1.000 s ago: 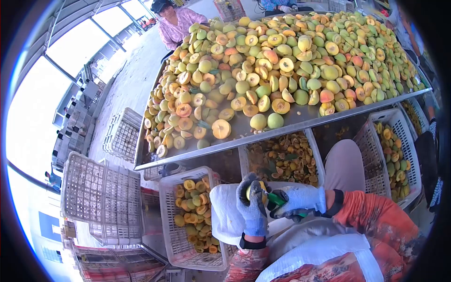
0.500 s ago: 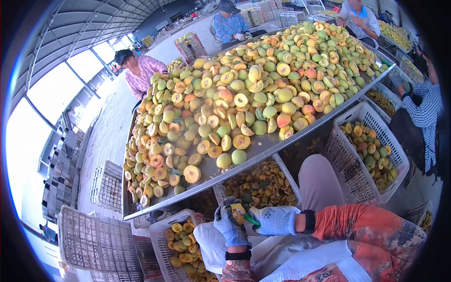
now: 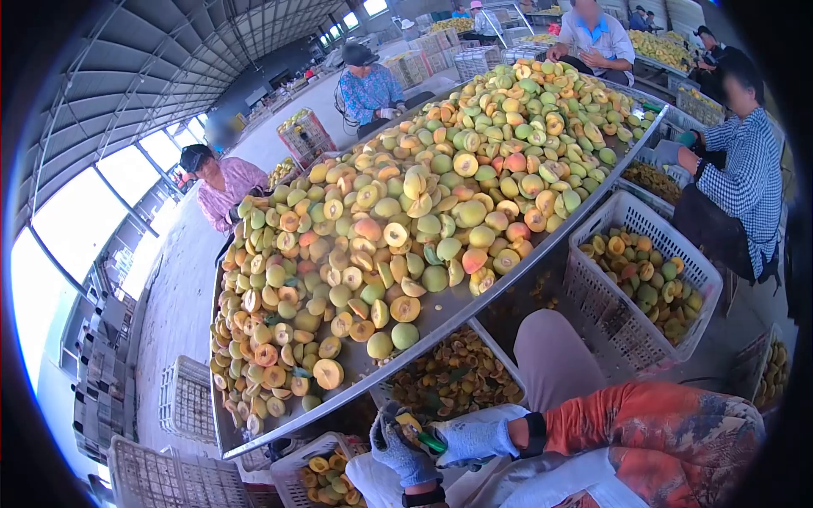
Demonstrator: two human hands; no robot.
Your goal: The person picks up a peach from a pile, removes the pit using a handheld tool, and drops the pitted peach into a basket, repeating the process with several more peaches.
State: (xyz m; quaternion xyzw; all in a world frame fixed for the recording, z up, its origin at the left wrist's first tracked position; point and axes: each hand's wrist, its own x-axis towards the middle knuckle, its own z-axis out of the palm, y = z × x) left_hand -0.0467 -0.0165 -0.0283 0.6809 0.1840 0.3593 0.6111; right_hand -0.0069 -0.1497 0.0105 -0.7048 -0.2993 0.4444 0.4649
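My gloved left hand (image 3: 398, 449) is closed around a small yellow piece of peach (image 3: 409, 422) in front of my lap. In my gloved right hand (image 3: 478, 440) is a green-handled tool (image 3: 433, 442), its tip meeting the fruit; the blade or end is hidden. Both hands are close together, just below the edge of a metal table (image 3: 434, 315). Across that table lies a big heap of whole and halved peaches (image 3: 406, 212), green, yellow and reddish. A cut half (image 3: 329, 373) rests near the table's front edge, its cut face showing.
Under the table edge a crate holds peach pieces (image 3: 457, 372). Another white crate (image 3: 584, 262) with halves stands to the right, and one (image 3: 292, 478) at the lower left. Stacked crates (image 3: 186, 398) stand at left. Co-workers (image 3: 737, 169) sit around the table.
My view has turned, so the table and heap appear further left and the co-worker on the right shows more fully. My hands stay together on the peach piece and tool.
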